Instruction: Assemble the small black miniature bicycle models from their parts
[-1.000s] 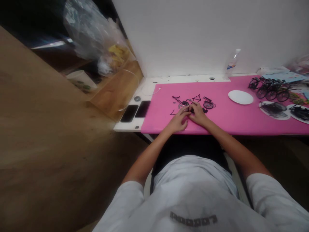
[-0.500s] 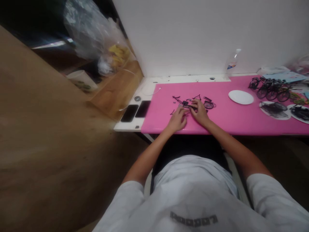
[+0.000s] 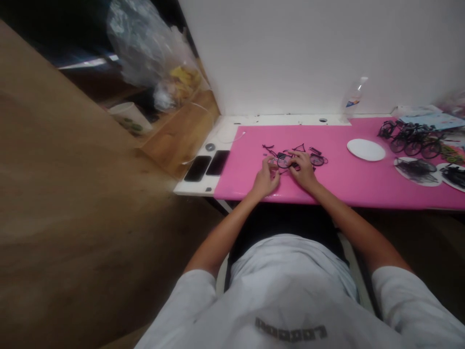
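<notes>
Between my hands a small black toy bicycle wheel is held up, its round face turned toward me. My left hand is closed, with thumb and fingers pinching at the wheel's left side. From the other side my right hand grips the wheel's right edge, fingers curled. Another wheel lies on the pink mat just right of my right hand. Small black parts are spread around: a thin curved part, a triangular frame piece and a short dark bar. What my fingertips cover is hidden.
On the pink mat to the right are a white plate, plates of black parts and several assembled toy bicycles. Two phones lie at the left end. A clear bottle stands by the wall.
The wheel between my hands now faces me as a full circle; before, the held part appeared flat and dark. My hands have shifted slightly apart. The whole view has moved a little.
</notes>
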A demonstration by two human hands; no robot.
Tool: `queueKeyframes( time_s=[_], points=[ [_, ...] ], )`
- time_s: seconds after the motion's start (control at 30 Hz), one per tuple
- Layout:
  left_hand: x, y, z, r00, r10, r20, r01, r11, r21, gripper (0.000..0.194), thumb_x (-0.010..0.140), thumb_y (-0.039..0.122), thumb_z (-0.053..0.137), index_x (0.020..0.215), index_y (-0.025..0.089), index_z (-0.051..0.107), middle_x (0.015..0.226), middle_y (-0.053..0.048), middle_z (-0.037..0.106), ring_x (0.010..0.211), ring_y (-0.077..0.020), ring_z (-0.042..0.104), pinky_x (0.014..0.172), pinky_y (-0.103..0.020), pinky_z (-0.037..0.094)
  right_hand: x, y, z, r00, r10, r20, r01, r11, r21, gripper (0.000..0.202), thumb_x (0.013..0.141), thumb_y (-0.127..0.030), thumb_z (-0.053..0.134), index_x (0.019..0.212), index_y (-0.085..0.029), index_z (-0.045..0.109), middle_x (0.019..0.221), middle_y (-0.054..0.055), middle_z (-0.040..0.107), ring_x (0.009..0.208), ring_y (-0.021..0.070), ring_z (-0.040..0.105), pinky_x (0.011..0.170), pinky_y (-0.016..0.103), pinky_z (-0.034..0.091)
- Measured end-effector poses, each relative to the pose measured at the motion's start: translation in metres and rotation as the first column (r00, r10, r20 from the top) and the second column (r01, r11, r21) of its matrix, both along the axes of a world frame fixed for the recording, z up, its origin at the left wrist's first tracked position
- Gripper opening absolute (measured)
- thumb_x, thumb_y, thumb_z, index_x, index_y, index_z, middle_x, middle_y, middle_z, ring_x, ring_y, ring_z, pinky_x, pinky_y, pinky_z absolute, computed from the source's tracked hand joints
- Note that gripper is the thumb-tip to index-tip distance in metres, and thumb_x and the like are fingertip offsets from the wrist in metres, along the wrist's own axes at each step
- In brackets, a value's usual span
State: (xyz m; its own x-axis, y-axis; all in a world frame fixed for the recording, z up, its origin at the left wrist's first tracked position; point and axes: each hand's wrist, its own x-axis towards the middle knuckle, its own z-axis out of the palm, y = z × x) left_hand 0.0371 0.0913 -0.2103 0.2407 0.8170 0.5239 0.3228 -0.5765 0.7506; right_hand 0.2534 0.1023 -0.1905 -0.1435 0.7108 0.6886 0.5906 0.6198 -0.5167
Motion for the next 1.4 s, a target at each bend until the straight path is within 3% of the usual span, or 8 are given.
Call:
queueKeyframes(
  time_s=[0.3, 0.4, 0.57, 0.83, 1.4],
  points=[
    [-0.002, 0.014, -0.006, 0.993, 0.073, 0.091, -0.069, 0.996, -0.048, 0.043, 0.092, 0.013, 0.064, 0.131, 0.025, 0.05, 0.124, -0.012, 0.074, 0.114, -0.0227, 0.076, 0.099, -0.045, 0.067, 0.0, 0.003, -0.004, 0.999, -0.029, 0.036, 0.03, 0.999, -0.026, 0.01, 0.09, -0.016, 0.068, 0.091, -0.026, 0.07, 0.131, 0.013, 0.074, 0.133, 0.0374, 0.062, 0.119, 0.066, 0.047],
    [-0.003, 0.016, -0.008, 0.993, 0.104, 0.05, -0.101, 0.993, -0.064, 0.042, 0.088, 0.015, 0.069, 0.127, 0.025, 0.055, 0.13, -0.012, 0.073, 0.111, -0.0253, 0.076, 0.105, -0.055, 0.064, 0.001, 0.005, -0.006, 0.998, -0.048, 0.046, 0.049, 0.998, -0.029, 0.01, 0.09, -0.016, 0.069, 0.09, -0.026, 0.071, 0.13, 0.013, 0.074, 0.131, 0.0373, 0.062, 0.118, 0.066, 0.049],
    [-0.005, 0.01, -0.005, 0.981, 0.154, -0.121, -0.159, 0.987, -0.031, 0.055, 0.08, 0.015, 0.082, 0.129, 0.025, 0.06, 0.137, -0.012, 0.068, 0.114, -0.0321, 0.074, 0.121, -0.073, 0.046, 0.003, 0.007, -0.009, 0.998, -0.028, 0.051, 0.028, 1.0, -0.01, 0.011, 0.089, -0.014, 0.069, 0.09, -0.025, 0.071, 0.127, 0.013, 0.073, 0.13, 0.0373, 0.062, 0.118, 0.066, 0.048],
    [-0.008, 0.019, -0.016, 0.998, 0.03, -0.049, -0.028, 0.999, 0.039, 0.051, 0.085, 0.011, 0.075, 0.132, 0.023, 0.057, 0.138, -0.014, 0.057, 0.13, -0.0286, 0.065, 0.116, -0.054, 0.06, 0.002, 0.007, -0.009, 0.998, -0.035, 0.046, 0.036, 0.999, -0.022, 0.014, 0.088, -0.012, 0.07, 0.09, -0.026, 0.072, 0.124, 0.011, 0.072, 0.129, 0.0365, 0.062, 0.118, 0.065, 0.047],
    [-0.007, 0.021, -0.02, 0.998, 0.042, -0.042, -0.039, 0.997, 0.065, 0.05, 0.088, 0.01, 0.076, 0.132, 0.022, 0.056, 0.137, -0.014, 0.055, 0.128, -0.0258, 0.063, 0.119, -0.053, 0.058, 0.003, 0.006, -0.011, 0.999, -0.036, 0.028, 0.036, 0.999, -0.012, 0.014, 0.088, -0.013, 0.07, 0.091, -0.026, 0.073, 0.127, 0.012, 0.071, 0.129, 0.0364, 0.061, 0.119, 0.066, 0.046]
  ],
)
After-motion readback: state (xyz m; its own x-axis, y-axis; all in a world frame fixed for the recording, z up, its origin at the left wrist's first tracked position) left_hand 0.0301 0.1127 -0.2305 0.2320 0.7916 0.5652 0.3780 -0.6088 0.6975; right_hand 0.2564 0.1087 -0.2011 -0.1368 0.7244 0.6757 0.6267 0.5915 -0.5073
